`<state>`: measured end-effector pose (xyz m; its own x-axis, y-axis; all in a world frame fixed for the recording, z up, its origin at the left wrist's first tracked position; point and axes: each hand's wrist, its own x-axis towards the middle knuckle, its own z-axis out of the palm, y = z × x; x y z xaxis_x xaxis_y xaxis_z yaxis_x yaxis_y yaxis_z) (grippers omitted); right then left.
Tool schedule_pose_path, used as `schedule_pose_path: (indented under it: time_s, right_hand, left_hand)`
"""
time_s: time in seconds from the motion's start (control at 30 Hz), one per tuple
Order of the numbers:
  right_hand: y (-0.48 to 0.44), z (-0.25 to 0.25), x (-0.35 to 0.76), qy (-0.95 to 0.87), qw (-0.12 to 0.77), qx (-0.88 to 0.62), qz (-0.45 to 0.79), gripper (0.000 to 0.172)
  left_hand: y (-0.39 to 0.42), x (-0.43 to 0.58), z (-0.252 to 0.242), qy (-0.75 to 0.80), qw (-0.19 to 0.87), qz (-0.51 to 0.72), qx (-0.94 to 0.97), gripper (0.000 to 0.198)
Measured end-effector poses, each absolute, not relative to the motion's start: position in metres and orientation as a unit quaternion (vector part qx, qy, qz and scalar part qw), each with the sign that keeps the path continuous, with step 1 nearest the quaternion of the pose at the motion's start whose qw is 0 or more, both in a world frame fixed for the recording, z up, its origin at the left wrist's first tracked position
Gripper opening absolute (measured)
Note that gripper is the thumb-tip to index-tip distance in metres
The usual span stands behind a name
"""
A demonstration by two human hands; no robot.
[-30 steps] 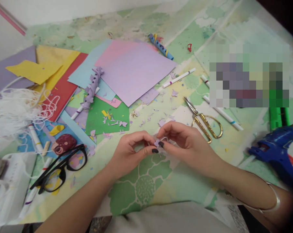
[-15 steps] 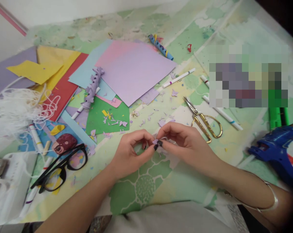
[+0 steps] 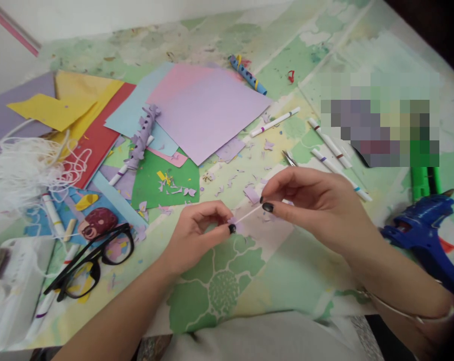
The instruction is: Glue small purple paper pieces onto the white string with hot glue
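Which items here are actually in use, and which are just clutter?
In use:
left hand, pinching the purple paper cutout
right hand, pinching the white thread that runs to the cutout

Lying about:
glasses
glue gun
lilac sheet
marker
string tangle

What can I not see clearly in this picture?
Head view:
Scissors: only the blade tips show; the right hand covers the rest.
Paper piece: too small, half hidden by fingers of the left hand.
String: its end vanishes inside the right hand's pinch.
Pixelated patch: contents unreadable.
Glue gun: cut by the right edge.
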<state>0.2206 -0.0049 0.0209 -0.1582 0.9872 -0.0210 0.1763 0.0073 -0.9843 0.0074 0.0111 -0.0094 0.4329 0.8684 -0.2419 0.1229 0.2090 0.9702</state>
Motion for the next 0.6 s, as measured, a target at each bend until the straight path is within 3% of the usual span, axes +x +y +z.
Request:
schedule_pose_path:
  time_s: [0.33, 0.6]
  right_hand:
    - [0.010, 0.013, 0.244, -0.635, 0.444, -0.566, 0.281, 0.018]
    - [0.023, 0.003, 0.265, -0.629, 0.437, -0.594, 0.245, 0.012]
  left_hand:
    - [0.013, 0.001, -0.015, 0.372, 0.752, 0.309, 0.448, 0.006]
    - [0.015, -0.001, -0.009, 0.363, 0.770, 0.347, 0.393, 0.008]
